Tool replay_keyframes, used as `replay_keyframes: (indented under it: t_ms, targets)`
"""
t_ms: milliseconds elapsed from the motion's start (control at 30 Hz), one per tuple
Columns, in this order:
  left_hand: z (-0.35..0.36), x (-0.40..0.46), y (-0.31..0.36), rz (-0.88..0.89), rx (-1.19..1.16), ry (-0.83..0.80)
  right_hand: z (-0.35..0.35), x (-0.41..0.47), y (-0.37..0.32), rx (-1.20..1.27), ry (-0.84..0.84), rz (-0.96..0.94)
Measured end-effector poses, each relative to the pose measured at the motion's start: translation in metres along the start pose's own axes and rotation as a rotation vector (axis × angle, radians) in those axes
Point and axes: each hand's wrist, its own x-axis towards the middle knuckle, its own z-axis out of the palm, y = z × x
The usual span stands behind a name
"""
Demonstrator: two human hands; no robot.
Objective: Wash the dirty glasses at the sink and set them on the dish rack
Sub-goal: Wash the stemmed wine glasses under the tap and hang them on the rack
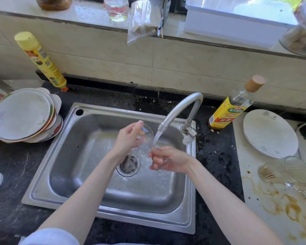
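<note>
Meanwhile, a person holds a clear glass tilted over a steel sink, its body under the stream from a curved tap. The left hand grips the glass at its rim, thumb and fingers curled round it; the right hand sits just beside and below, under the running water, fingers loosely curled at the glass's lower end, though whether they grip it cannot be told. Two more dirty glasses lie on their sides on the white counter at right, among brown stains, near a white plate. Beside the tap stands a bottle with a cork-coloured cap and a yellow label in Chinese characters, too small to read surely. At left, a yellow bottle bearing a panda picture and a QR code stands upside down against the tiled wall, behind stacked plates.
</note>
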Motion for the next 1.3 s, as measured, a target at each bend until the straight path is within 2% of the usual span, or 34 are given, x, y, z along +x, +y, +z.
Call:
replay_keyframes:
  t_ms: [33, 67, 200, 233, 300, 367, 533, 667, 967, 1133, 1300]
  targets:
    - [0.0, 0.003, -0.001, 0.005, 0.028, 0.023, 0.001, 0.001, 0.001, -0.012, 0.038, -0.006]
    - [0.0, 0.006, -0.003, 0.006, 0.059, 0.053, 0.004, 0.005, 0.002, -0.123, 0.12, -0.023]
    - [0.005, 0.011, -0.008, 0.023, 0.215, 0.168, 0.007, 0.025, 0.012, -1.163, 0.663, -0.105]
    - [0.009, 0.008, -0.006, 0.053, 0.244, 0.168, 0.007, 0.028, 0.016, -1.278, 0.766, -0.144]
    - [0.016, 0.0, -0.004, 0.147, 0.257, 0.12, 0.006, 0.03, 0.024, -1.151, 0.832, -0.24]
    - [0.022, -0.009, -0.005, 0.217, 0.192, 0.026, 0.005, 0.03, 0.029, -0.95, 0.811, -0.301]
    - [0.019, -0.018, -0.013, 0.272, 0.159, -0.151, 0.003, 0.021, 0.034, -0.665, 0.823, -0.382]
    - [0.014, -0.023, -0.023, 0.281, 0.163, -0.123, 0.002, 0.02, 0.045, -0.544, 0.804, -0.415]
    - [0.008, -0.03, -0.034, 0.338, 0.368, -0.104, 0.017, 0.019, 0.052, -0.523, 0.677, -0.475]
    - [0.007, -0.033, -0.037, 0.313, 0.386, -0.144, 0.018, 0.016, 0.048, -0.513, 0.689, -0.504]
    - [0.008, -0.035, -0.036, 0.28, 0.347, -0.096, 0.018, 0.014, 0.046, -0.55, 0.684, -0.519]
